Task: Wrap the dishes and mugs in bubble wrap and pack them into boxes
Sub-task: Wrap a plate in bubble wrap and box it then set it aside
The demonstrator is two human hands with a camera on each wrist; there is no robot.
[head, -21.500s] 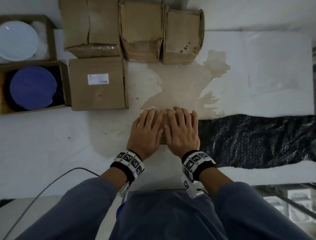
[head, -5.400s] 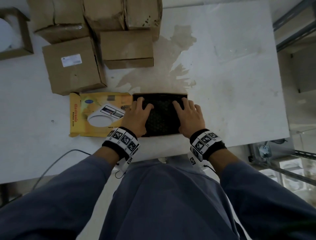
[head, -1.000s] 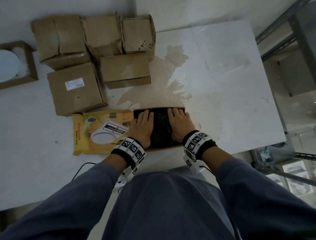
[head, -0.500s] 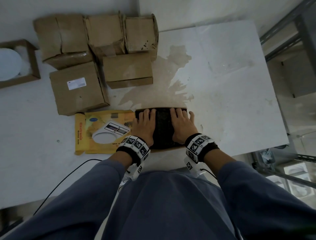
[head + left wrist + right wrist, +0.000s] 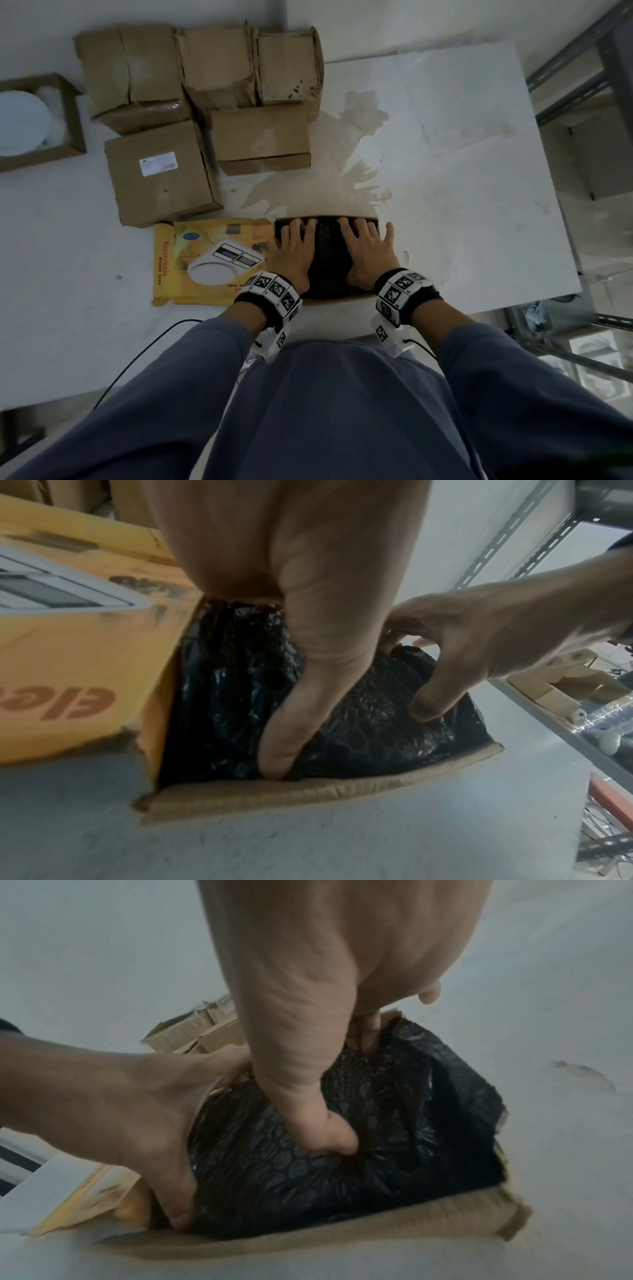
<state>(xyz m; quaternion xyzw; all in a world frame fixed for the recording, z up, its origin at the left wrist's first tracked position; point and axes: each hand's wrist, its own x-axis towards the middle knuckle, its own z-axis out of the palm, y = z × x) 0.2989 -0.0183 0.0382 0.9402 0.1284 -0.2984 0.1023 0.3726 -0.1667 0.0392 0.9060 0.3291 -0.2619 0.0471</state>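
A bundle wrapped in black bubble wrap (image 5: 327, 260) lies inside an open cardboard box (image 5: 335, 301) near the table's front edge. The box's yellow lid flap (image 5: 205, 260), printed with a kitchen scale, lies folded out to the left. My left hand (image 5: 294, 253) presses flat on the bundle's left half, its thumb (image 5: 284, 723) pushed down at the near wall. My right hand (image 5: 366, 253) presses on the right half, thumb (image 5: 329, 1131) dug into the wrap, little finger over the box's right rim. What the wrap holds is hidden.
Several closed cardboard boxes (image 5: 157, 171) stand at the back left. An open box with a white plate (image 5: 20, 120) sits at the far left. A brown stain (image 5: 346, 144) marks the table. A black cable (image 5: 137, 359) hangs off the front edge. Metal shelving (image 5: 582, 85) rises at the right.
Black wrap once spread on the table now sits bundled in the box. My hands have drawn in from the bundle's sides toward its middle. In the last second they barely moved.
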